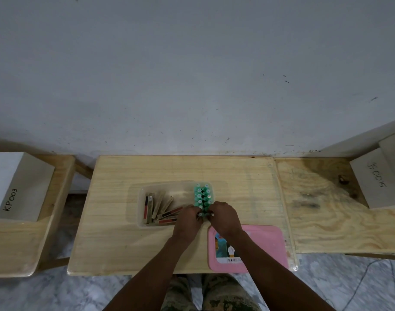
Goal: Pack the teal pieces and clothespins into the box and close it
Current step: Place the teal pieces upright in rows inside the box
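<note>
A clear plastic box (141,199) stands in the middle of the wooden table (115,243). Several wooden clothespins (157,207) lie in its left half. Two rows of teal pieces (203,196) fill its right end. My left hand (188,217) and my right hand (223,217) meet at the near end of the teal rows, fingers pinched on the nearest teal pieces. The near right corner of the box is hidden by my hands. The pink lid (259,248) lies flat on the table, right of my right forearm.
A white block marked KP003 (15,187) sits on a bench to the left. Another white block marked JS0015 (378,178) rests on a plywood surface (322,209) to the right. A grey wall rises behind the table.
</note>
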